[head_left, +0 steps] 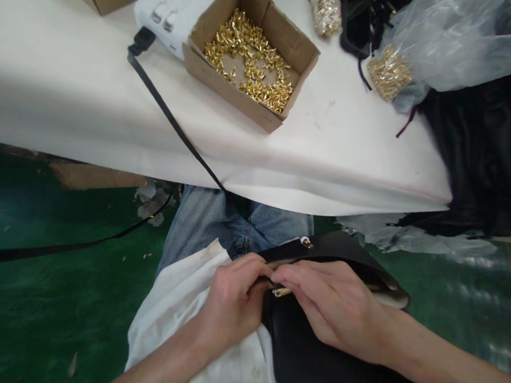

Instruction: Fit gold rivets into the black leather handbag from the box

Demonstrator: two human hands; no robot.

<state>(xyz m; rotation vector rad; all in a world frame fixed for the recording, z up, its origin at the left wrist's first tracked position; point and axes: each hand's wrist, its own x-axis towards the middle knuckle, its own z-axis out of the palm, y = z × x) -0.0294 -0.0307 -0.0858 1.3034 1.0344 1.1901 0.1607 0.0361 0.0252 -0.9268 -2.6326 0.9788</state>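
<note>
A black bag (310, 352) with a light lining lies open across the lap. At its upper edge, my left hand (239, 293) pinches the black material, thumb and fingers pressed together. My right hand (335, 300) is closed on the same edge, its fingertips almost touching those of my left. Just below the fingertips shows a gold zipper pull (282, 292). A small metal fitting (306, 243) sits on the bag's far panel. Whatever small part may be between the fingertips is hidden.
On the white table (344, 143) stands a cardboard box (230, 93) of gold metal pieces, beside a white device (175, 15) with a black cable (172, 118). Clear plastic bags (451, 34) and black material (491, 155) lie at the right.
</note>
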